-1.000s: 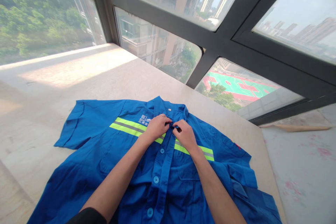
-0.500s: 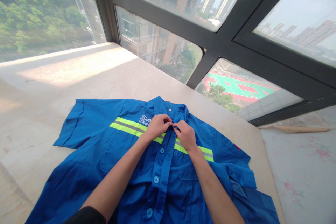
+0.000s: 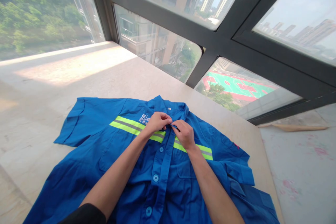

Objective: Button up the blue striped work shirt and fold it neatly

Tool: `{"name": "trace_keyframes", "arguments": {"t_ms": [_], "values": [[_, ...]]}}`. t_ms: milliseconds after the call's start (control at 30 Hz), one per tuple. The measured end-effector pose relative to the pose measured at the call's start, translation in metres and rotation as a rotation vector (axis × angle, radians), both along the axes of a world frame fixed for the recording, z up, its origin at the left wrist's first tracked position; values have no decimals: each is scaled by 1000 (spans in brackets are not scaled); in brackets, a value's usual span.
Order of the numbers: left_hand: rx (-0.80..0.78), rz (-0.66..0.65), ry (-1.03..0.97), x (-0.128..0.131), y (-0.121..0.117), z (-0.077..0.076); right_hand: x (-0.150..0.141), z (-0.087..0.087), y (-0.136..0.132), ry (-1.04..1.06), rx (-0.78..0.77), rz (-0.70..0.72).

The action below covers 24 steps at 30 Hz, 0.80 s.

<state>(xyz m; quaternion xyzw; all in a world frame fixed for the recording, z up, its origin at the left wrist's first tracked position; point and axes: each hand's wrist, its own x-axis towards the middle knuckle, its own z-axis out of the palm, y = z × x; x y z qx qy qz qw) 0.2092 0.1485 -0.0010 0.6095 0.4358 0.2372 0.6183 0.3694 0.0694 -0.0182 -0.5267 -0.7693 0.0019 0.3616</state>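
Note:
A blue short-sleeved work shirt lies spread face up, its collar towards the window. A yellow-green reflective strip with a grey middle crosses the chest, and white lettering is printed above it. My left hand pinches the shirt's front edge just below the collar. Close beside it, my right hand grips the opposite front edge with bent fingers. The fingertips almost meet, and what lies between them is hidden. Further down the placket, several blue buttons show, among them a middle button.
The shirt rests on a pale marble-like sill with sunlight across its far left. Dark window frames rise behind it. At the right stands a white flowered surface, with a thin brown strip along its top.
Both hands stay at the collar opening, with only slight shifts of the fingers. The whole view has moved a little; the shirt lies as before.

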Motion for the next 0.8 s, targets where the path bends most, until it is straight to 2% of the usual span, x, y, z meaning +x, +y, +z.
{"name": "trace_keyframes", "arguments": {"t_ms": [167, 367, 500, 633, 800], "values": [[45, 36, 13, 2, -3, 0, -1, 2, 0, -45, 2, 31], [39, 2, 51, 4, -7, 5, -6, 2, 0, 4, 52, -106], [-10, -17, 61, 4, -8, 6, -5, -1, 1, 0, -6, -185], [-50, 9, 28, 5, -7, 5, -3, -3, 1, 27, -90, -153], [35, 9, 68, 5, -8, 7, -2, -1, 2, 147, -173, -130]]}}
